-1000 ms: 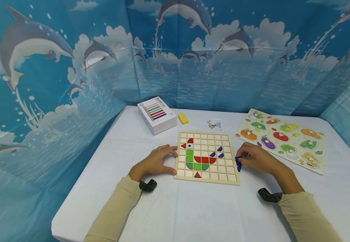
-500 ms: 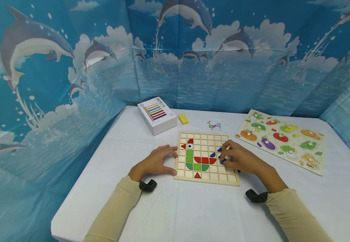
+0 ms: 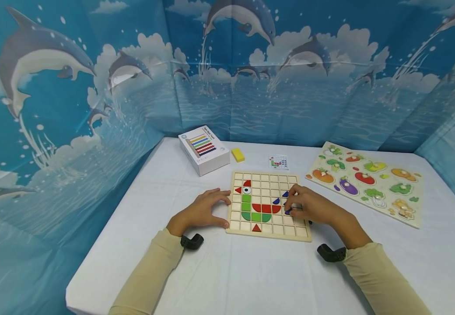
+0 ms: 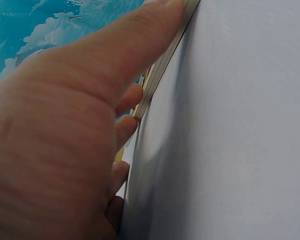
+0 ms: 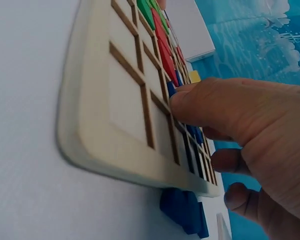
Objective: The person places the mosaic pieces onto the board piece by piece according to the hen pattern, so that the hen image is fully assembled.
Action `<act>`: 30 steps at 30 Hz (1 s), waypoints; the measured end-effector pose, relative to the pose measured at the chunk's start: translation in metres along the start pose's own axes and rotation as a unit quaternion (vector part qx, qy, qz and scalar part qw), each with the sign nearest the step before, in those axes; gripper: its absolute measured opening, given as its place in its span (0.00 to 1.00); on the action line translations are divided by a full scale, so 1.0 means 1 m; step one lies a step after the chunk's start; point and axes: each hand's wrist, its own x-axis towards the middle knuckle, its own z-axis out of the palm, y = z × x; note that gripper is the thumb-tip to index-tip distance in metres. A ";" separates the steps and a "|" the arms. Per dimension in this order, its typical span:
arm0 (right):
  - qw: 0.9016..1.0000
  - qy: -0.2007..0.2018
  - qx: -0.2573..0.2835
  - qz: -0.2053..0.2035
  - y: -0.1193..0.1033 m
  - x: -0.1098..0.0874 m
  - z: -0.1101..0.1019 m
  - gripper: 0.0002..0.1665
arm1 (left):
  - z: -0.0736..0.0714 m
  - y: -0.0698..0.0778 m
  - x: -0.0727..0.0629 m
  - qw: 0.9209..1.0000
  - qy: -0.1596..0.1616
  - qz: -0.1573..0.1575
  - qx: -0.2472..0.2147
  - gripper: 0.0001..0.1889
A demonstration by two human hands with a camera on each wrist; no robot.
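Observation:
The wooden grid board [image 3: 268, 236] lies on the table with red, green and blue pieces in its cells, among them a white eye piece [image 3: 246, 190]. My left hand [image 3: 204, 210] rests at its left edge, thumb and fingers spread along the side. Over the board's right part, my right hand [image 3: 316, 205] pinches a small blue piece [image 3: 288, 212] between thumb and fingers, low at a cell; the fingers partly cover it. A blue half-round piece [image 3: 276, 201] sits just left of those fingertips. More loose blue pieces [image 5: 182, 210] lie beside the board's right edge in the right wrist view.
Behind the board are a white box [image 3: 204, 151] with a bead-frame picture, a yellow block [image 3: 238, 154] and a small pattern card [image 3: 278, 162]. A vegetable peg puzzle [image 3: 363, 179] lies at the right. A dolphin-print curtain [image 3: 227, 100] hangs around the white table.
My right hand has moved left from the loose blue pieces beside the board to the board's right cells, carrying a blue piece, then shifted only slightly. My left hand has stayed put.

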 end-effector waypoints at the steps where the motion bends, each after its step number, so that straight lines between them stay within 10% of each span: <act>1: 1.000 -0.006 0.007 0.000 0.000 0.000 -0.001 0.11 | 0.000 0.000 0.000 1.000 0.001 0.000 0.000 0.32; 30: 0.989 0.025 0.032 0.143 0.022 -0.047 -0.021 0.15 | 0.000 0.002 -0.001 1.000 -0.001 -0.003 -0.007 0.31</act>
